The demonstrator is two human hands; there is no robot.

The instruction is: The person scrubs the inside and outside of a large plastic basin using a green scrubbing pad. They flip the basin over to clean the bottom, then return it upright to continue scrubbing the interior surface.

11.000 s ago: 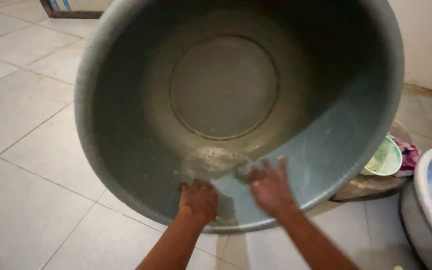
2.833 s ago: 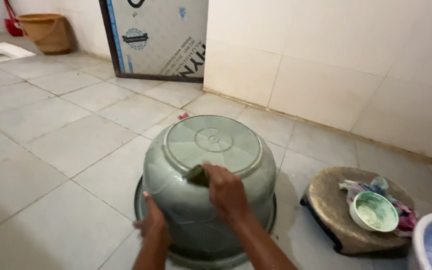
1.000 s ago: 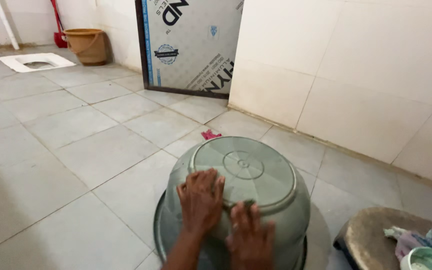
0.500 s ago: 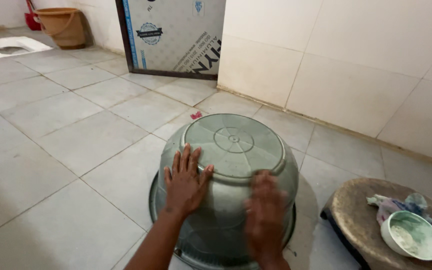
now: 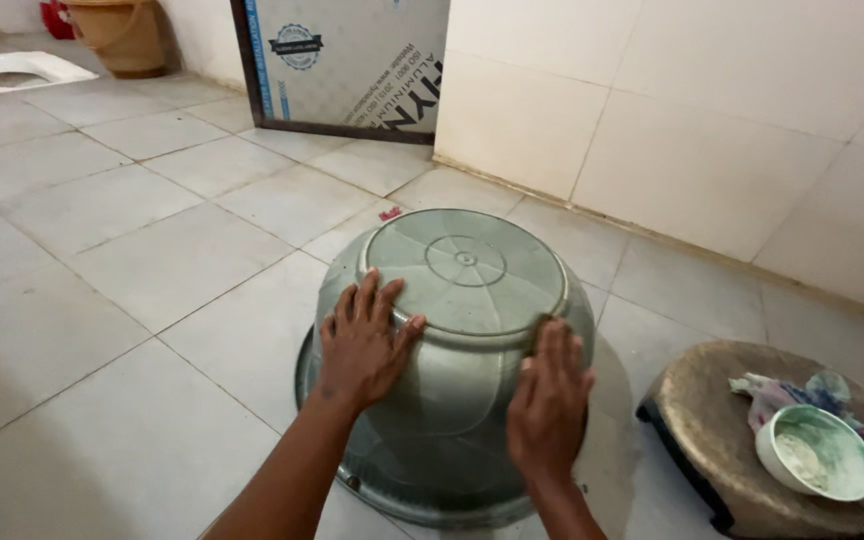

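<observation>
Tub: A big grey-green plastic tub [image 5: 452, 350] is sitting upside down on the tiled floor [image 5: 122, 300], near the wall, with its round bottom facing up.
Left hand: The left hand [image 5: 362, 345] is lying flat on the tub's side, just under the bottom edge, with its fingers spread wide. It is not gripping anything.
Right hand: The right hand [image 5: 549, 400] is pressing flat on the other side of the tub. A small dark bit is peeking out past its fingertips; it may be a scrub pad, but I cannot tell for sure.
Done so far: The tub is turned over and both hands are rubbing on its outside. It looks wet and shiny, so the outside seems partly washed.
Still left: The low rim near the floor and the far side are not being touched right now. I am guessing those parts are waiting for a scrub and a rinse.
Nearby: A low round stool [image 5: 722, 430] is standing to the right, apart from the tub. A small green bowl [image 5: 817, 452] with pale stuff inside and a bunched cloth [image 5: 802, 388] are resting on it.
</observation>
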